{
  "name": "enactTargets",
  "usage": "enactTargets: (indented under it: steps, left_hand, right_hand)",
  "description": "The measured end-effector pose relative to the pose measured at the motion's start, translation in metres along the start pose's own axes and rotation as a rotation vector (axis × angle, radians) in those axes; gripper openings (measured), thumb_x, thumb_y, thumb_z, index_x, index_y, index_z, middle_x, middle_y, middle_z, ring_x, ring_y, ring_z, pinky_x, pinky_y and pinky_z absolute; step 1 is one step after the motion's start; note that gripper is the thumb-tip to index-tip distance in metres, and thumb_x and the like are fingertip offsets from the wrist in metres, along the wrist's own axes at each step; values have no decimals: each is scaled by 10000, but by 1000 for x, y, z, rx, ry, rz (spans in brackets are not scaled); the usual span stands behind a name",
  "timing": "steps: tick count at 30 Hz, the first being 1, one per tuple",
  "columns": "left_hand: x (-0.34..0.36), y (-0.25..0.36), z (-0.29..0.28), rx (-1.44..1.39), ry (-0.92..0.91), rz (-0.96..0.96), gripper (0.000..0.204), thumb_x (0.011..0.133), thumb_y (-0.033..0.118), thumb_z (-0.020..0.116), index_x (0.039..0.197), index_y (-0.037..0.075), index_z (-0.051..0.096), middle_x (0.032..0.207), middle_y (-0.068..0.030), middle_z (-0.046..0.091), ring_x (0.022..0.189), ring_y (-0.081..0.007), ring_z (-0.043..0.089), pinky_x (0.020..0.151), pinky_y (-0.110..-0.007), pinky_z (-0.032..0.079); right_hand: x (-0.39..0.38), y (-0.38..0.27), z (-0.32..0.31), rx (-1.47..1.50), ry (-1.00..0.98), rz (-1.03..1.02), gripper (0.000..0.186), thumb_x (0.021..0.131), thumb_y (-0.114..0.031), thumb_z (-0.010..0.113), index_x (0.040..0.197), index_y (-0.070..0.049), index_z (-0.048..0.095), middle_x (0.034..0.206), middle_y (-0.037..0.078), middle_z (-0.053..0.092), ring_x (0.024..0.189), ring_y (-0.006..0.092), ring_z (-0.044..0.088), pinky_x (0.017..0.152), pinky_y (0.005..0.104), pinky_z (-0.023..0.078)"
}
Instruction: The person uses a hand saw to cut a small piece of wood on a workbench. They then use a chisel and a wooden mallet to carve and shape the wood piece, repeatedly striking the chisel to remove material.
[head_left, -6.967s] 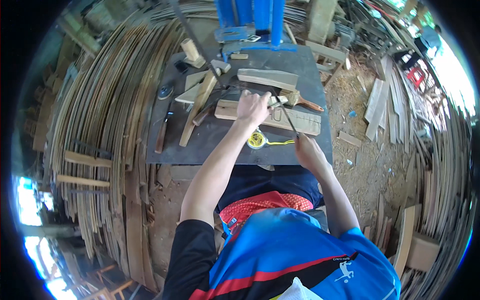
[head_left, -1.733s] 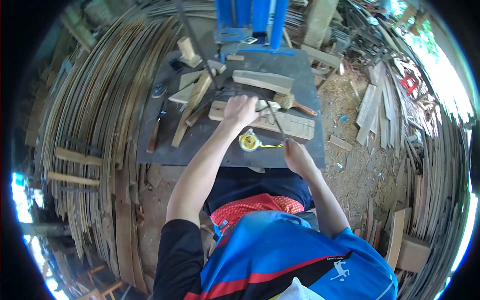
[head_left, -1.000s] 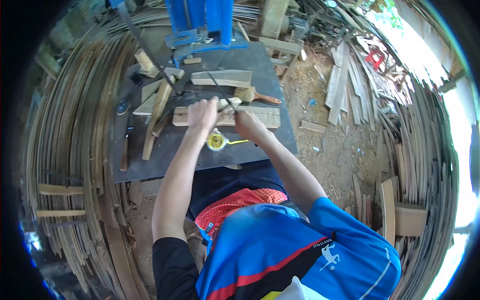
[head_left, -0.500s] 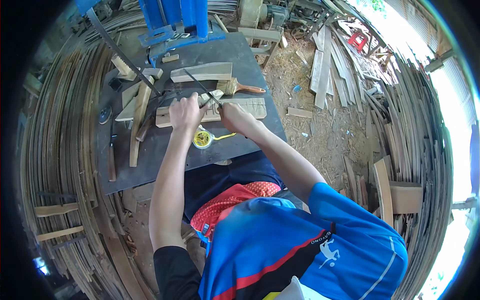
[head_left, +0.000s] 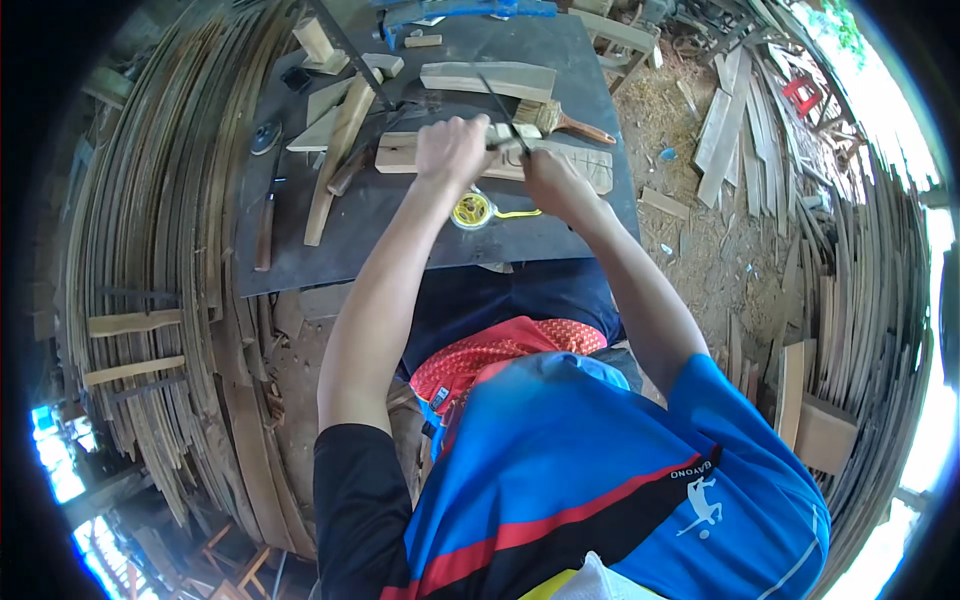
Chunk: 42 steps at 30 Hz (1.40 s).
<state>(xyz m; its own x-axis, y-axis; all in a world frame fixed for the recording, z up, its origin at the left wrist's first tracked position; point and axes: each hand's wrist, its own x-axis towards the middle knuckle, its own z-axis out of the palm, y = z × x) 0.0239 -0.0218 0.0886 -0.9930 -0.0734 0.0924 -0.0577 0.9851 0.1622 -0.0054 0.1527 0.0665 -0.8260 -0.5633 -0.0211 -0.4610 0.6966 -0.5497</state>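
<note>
My left hand (head_left: 452, 152) is closed over a small pale piece of wood (head_left: 522, 132), part of which shows beyond the thumb. My right hand (head_left: 558, 182) grips a long thin dark metal tool that looks like a file (head_left: 497, 100); its tip points away and to the left, and its handle end is hidden in the fist. Both hands work above a thick wooden board (head_left: 592, 166) with pencil lines on it. On the near side of the board lies a round clear spool with a yellow centre (head_left: 472, 210), a yellow strip beside it.
A paintbrush (head_left: 575, 127) and another pale board (head_left: 490, 78) lie beyond my hands on the dark table (head_left: 400, 240). To the left are a saw blade (head_left: 350, 55), wood offcuts (head_left: 340, 150) and a wooden-handled tool (head_left: 265, 230). Stacked wood strips (head_left: 150, 240) flank the table.
The view has shifted, so the table sits higher and further right. My hands keep their grips over the board, the file across the small piece; the left wrist looks slightly turned.
</note>
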Motion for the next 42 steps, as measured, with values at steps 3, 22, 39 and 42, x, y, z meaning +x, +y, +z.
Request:
enactTargets:
  steps: [3, 22, 39, 42]
  left_hand:
    - [-1, 11, 13, 46, 52, 37, 329, 821, 420, 711, 915, 109, 657, 759, -135, 709, 763, -296, 720, 619, -438, 554]
    - [24, 14, -7, -39, -44, -95, 520, 748, 604, 718, 989, 144, 727, 905, -140, 731, 881, -315, 710, 759, -427, 568]
    - [27, -102, 43, -599, -241, -81, 903, 573, 709, 785, 1223, 93, 663, 1204, -186, 665, 1128, -309, 635, 971, -400, 480]
    - [28, -84, 27, -426, -316, -202, 956, 583, 761, 740, 1246, 78, 647, 1232, -197, 647, 1163, -308, 616, 989, -404, 473]
  right_hand:
    - [-17, 6, 1, -33, 12, 83, 265, 963, -160, 472, 905, 64, 601, 873, 331, 647, 884, 492, 634, 787, 556, 493]
    - [-56, 29, 26, -17, 190, 208, 381, 1017, -311, 420, 1018, 37, 576, 815, 318, 649, 817, 511, 639, 750, 572, 526]
    - [-122, 43, -16, 114, 99, 91, 326, 995, -272, 485, 903, 36, 540, 763, 308, 617, 771, 499, 602, 686, 575, 453]
    - [-112, 38, -9, 127, 79, 99, 323, 993, -277, 482, 925, 38, 514, 752, 317, 611, 773, 510, 596, 691, 586, 444]
